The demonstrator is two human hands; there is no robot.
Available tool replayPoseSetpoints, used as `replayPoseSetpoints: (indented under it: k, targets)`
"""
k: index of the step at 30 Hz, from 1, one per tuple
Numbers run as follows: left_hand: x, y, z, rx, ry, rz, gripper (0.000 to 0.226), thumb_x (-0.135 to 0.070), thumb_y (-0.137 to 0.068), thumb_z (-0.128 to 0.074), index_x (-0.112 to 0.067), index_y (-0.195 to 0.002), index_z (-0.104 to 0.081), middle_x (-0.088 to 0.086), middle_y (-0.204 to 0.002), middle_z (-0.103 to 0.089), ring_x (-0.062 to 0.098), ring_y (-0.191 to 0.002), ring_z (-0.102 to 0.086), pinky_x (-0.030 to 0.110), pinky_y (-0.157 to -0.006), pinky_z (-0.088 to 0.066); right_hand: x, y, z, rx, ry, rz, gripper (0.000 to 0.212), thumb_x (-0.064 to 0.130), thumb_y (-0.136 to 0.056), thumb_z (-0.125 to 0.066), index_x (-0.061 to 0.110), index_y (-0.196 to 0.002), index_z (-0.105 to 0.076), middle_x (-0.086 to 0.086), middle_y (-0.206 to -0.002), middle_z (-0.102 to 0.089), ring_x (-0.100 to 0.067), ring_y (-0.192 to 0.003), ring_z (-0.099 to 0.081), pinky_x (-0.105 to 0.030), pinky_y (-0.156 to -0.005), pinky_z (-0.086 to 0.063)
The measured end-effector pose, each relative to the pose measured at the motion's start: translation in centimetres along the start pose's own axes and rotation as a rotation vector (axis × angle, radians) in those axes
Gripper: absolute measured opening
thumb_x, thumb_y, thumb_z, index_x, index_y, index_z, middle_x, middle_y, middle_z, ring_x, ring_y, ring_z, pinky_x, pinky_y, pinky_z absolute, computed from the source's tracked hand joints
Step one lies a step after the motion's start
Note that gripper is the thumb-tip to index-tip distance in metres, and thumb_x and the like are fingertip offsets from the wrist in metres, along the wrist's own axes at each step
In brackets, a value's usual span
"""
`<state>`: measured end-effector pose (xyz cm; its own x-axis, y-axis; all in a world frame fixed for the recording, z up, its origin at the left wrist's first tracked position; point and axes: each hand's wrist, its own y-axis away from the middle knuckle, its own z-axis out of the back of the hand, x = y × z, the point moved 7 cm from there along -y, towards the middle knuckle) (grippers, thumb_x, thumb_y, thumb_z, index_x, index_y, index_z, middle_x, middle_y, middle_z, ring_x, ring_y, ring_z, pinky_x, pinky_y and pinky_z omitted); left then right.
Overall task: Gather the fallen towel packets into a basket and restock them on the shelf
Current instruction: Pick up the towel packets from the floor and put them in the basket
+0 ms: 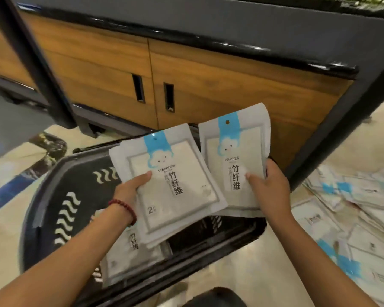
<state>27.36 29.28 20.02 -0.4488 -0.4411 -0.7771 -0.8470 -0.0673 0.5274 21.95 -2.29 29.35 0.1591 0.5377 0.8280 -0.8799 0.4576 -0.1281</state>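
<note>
My left hand (132, 188) grips a small stack of white towel packets (171, 196) with blue cloud labels, held over the black plastic basket (60, 196). My right hand (268, 185) holds another stack of the same packets (235, 151) just to the right, above the basket's far right corner. More packets (129, 258) lie inside the basket under my left forearm. A heap of fallen packets (355, 220) covers the floor at the right.
A display unit with wooden cabinet doors (186, 89) and a black-edged grey top stands right behind the basket. A dark upright post (42, 69) rises at the left. Pale tiled floor (7, 218) surrounds the basket.
</note>
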Motion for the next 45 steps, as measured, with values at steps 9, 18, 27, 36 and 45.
replayPoseSetpoints:
  k: [9,18,27,36,45]
  targets:
    - [4.6,-7.0,3.7,-0.219,-0.216,0.171,0.05,-0.018,-0.057,-0.087,-0.005,-0.101,-0.067,0.011,-0.084,-0.072,0.027,-0.075,-0.069,0.036,-0.066,-0.055,2.2,-3.5,-4.9,0.231,0.63,0.082,0.019,0.016,-0.089,-0.051,0.016,-0.084,-0.033,0.005,-0.061,-0.038,-0.019,-0.052,-0.038,-0.027,-0.043,-0.019]
    - [13.4,-11.9,2.5,-0.344,-0.243,0.3,0.084,-0.02,-0.065,-0.084,-0.002,-0.134,-0.04,0.005,-0.111,-0.056,0.021,-0.08,-0.054,0.028,-0.065,-0.041,1.2,-5.2,-7.3,0.316,0.797,0.117,0.017,0.014,-0.087,-0.051,0.011,-0.102,-0.044,0.0,-0.067,-0.046,-0.028,-0.061,-0.046,-0.029,-0.047,-0.029]
    - [18.6,-14.2,4.1,-0.355,-0.341,0.456,0.073,-0.028,-0.074,-0.078,0.004,-0.132,-0.046,0.016,-0.133,-0.052,0.033,-0.119,-0.05,0.038,-0.098,-0.039,0.8,-5.8,-9.0,0.352,0.751,0.196,0.019,0.016,-0.085,-0.055,0.012,-0.102,-0.049,0.002,-0.07,-0.044,-0.027,-0.067,-0.05,-0.028,-0.055,-0.034]
    - [19.0,-13.8,4.3,-0.279,-0.509,0.417,0.092,-0.025,-0.077,-0.075,-0.006,-0.146,-0.018,0.016,-0.147,-0.034,0.033,-0.131,-0.037,0.041,-0.101,-0.035,0.1,-6.1,-8.8,0.349,0.644,0.167,0.018,0.022,-0.086,-0.056,0.02,-0.089,-0.039,0.001,-0.075,-0.05,-0.026,-0.073,-0.053,-0.03,-0.059,-0.04]
    - [17.5,-12.3,4.5,-0.32,-0.602,0.161,0.068,0.008,-0.084,-0.058,0.0,-0.144,-0.028,0.016,-0.144,-0.039,0.03,-0.127,-0.042,0.031,-0.103,-0.035,0.3,-5.4,-8.6,0.343,0.626,0.16,0.013,0.02,-0.087,-0.055,0.018,-0.093,-0.043,0.0,-0.075,-0.054,-0.026,-0.068,-0.052,-0.031,-0.056,-0.04]
